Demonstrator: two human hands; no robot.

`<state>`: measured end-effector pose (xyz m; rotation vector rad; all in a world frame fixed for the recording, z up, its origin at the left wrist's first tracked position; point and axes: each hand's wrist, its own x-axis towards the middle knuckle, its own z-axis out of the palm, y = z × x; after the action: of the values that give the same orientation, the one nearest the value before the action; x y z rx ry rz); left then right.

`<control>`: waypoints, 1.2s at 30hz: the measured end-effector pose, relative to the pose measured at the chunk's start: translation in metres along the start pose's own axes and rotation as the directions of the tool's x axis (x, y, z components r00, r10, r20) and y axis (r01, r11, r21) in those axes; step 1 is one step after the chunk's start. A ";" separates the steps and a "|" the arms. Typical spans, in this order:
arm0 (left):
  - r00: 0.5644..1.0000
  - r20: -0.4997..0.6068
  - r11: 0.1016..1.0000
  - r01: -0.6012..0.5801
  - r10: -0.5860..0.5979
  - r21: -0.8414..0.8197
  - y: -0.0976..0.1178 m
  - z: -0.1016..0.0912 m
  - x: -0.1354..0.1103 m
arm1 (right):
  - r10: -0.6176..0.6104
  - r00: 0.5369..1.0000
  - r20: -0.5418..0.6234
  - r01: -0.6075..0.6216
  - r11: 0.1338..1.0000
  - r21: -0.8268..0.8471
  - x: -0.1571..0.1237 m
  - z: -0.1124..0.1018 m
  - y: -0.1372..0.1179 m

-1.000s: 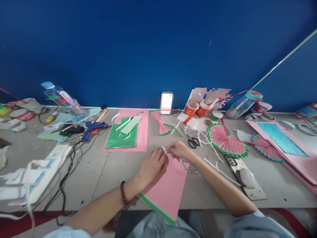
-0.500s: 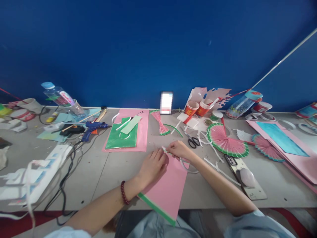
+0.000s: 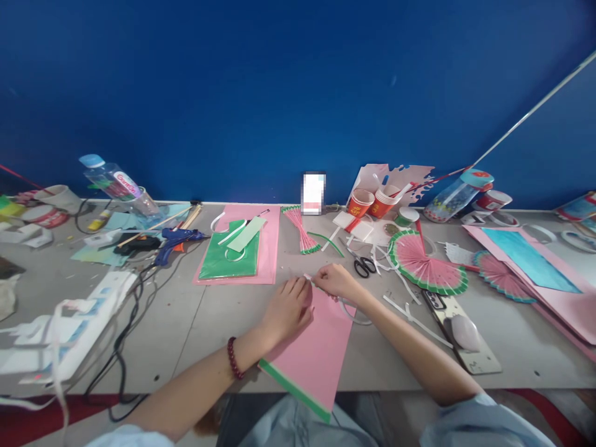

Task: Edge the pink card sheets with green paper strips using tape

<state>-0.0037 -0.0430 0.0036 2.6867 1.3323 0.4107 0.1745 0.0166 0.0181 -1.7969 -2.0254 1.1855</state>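
A sheet of pink paper [image 3: 321, 347] with a green border along its near end lies slanted in front of me, its near corner past the table edge. My left hand [image 3: 289, 307] rests on its upper left part, fingers stretched forward and touching the far edge. At that edge my right hand [image 3: 336, 282] has its fingers pinched together on a narrow white strip [image 3: 308, 277], partly hidden by the fingers. A pale curved strip [image 3: 356, 315] loops out from under my right wrist. Black-handled scissors [image 3: 364, 267] lie just beyond my right hand.
Beyond stand a folded pink-green paper fan [image 3: 302, 230] and red paper cups [image 3: 361, 203]. To the right lie an opened watermelon-patterned fan [image 3: 426, 264] and a phone [image 3: 475, 351]. Left are a green packet [image 3: 228, 264], a blue glue gun [image 3: 174, 243] and a power strip [image 3: 93, 329] with cables.
Hardly anything differs. My left fingers have shifted very slightly at the paper's far edge; my right hand stays pinched in the same spot.
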 end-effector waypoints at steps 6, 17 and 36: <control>1.000 0.004 1.000 0.003 -0.003 0.027 0.001 -0.001 0.000 | 0.004 1.000 0.003 -0.004 0.999 -0.054 -0.003 -0.002 -0.004; 1.000 -0.020 0.999 0.005 -0.006 -0.041 -0.002 -0.002 0.002 | -0.018 0.999 -0.029 0.016 0.997 -0.076 -0.004 0.000 -0.003; 1.000 0.022 0.999 0.002 -0.001 -0.046 0.000 -0.009 0.005 | -0.041 0.998 0.057 0.043 0.998 -0.044 -0.004 -0.005 -0.002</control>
<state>-0.0032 -0.0390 0.0130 2.6451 1.3033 0.4058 0.1773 0.0156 0.0237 -1.7512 -2.1269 1.1999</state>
